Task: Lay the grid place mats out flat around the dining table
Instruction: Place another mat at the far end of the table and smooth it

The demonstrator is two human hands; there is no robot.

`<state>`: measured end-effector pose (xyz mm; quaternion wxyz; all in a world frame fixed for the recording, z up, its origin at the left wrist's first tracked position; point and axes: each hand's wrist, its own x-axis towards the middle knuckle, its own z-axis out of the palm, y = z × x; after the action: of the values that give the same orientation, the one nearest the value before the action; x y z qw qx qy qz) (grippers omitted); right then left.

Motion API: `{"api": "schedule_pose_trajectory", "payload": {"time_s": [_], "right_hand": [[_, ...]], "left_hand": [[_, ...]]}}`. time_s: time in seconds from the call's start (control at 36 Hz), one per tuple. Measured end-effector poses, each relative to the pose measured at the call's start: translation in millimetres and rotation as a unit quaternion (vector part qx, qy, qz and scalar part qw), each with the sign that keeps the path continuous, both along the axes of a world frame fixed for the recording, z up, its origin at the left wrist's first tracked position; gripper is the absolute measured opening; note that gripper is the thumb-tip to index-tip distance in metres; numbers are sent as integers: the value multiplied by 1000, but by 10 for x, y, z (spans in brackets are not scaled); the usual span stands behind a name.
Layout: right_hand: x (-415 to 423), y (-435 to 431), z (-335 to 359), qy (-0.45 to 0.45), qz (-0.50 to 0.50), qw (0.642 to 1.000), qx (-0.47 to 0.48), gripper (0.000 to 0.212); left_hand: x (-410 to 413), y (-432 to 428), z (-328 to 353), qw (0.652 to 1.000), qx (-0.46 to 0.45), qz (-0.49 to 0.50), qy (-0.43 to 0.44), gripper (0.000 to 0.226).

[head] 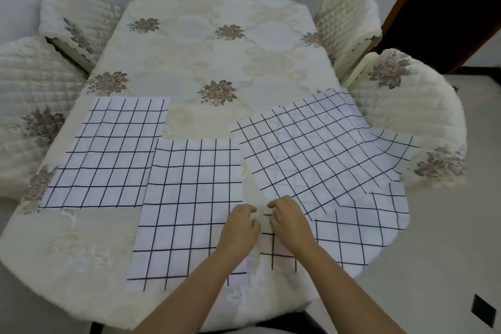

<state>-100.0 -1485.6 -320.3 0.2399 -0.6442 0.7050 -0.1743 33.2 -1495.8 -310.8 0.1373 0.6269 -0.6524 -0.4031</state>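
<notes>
Several white place mats with a black grid lie on the near half of the dining table [206,51]. One mat [105,152] lies flat at the left, and a second mat [189,203] lies flat at the near middle. A skewed mat [311,152] at the right droops over the table edge. Another mat [360,233] lies partly under it at the near right corner. My left hand [241,228] has curled fingers at the middle mat's right edge. My right hand [290,222], close beside it, pinches the near-right mat's left edge with curled fingers.
A cream floral tablecloth covers the table. Two quilted chairs stand on the left [78,16] [29,106] and two on the right [349,16] [412,114]. A dark doorway [455,3] is at the back right, with tiled floor [461,266] to the right.
</notes>
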Motion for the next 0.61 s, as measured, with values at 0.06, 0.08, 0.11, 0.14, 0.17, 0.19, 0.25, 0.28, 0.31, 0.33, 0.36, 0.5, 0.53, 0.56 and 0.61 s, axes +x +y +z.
{"api": "schedule_pose_trajectory", "payload": {"time_s": [0.06, 0.08, 0.11, 0.14, 0.17, 0.19, 0.25, 0.28, 0.31, 0.33, 0.36, 0.5, 0.53, 0.56, 0.61], "right_hand": [[-286, 6, -38, 45, 34, 998, -14, 23], [-425, 9, -58, 62, 52, 997, -17, 23], [-558, 8, -68, 77, 70, 994, -18, 27], [-635, 11, -78, 94, 88, 991, -21, 34], [-753, 2, -76, 122, 120, 985, -28, 40], [-832, -8, -77, 154, 153, 975, -39, 44], [-918, -35, -67, 201, 206, 956, -61, 45], [-925, -50, -59, 217, 222, 948, -66, 43], [-912, -59, -48, 231, 235, 941, -73, 41], [-886, -69, -44, 247, 246, 934, -81, 39], [-856, -83, -48, 263, 257, 925, -90, 37], [-761, -175, -53, 304, 268, 908, -106, 40], [-762, -191, -54, 306, 266, 908, -102, 43], [-767, -208, -53, 307, 264, 909, -97, 46], [-781, -242, -50, 300, 255, 915, -91, 51]], "left_hand": [[-221, -44, 13, 1000, 12, 18, 8, 35], [-318, -63, 22, 1000, 9, 19, 2, 35], [-412, -81, 20, 1000, 4, 20, -2, 35], [-451, -96, 17, 1000, 0, 18, -7, 35], [-541, -107, 18, 1000, 1, 22, -12, 35], [-597, -109, 21, 999, 2, 28, -21, 36], [-673, -104, 33, 999, 2, 42, -34, 35], [-695, -97, 29, 998, 0, 49, -40, 35], [-711, -89, 25, 997, -1, 57, -46, 34], [-724, -85, 21, 996, 0, 67, -51, 33], [-736, -85, 17, 996, 2, 77, -53, 32], [-768, -90, 37, 994, 30, 102, -33, 30], [-771, -89, 46, 993, 38, 106, -27, 30], [-774, -91, 55, 993, 43, 112, -21, 31], [-771, -94, 85, 991, 54, 123, -11, 32]]}}
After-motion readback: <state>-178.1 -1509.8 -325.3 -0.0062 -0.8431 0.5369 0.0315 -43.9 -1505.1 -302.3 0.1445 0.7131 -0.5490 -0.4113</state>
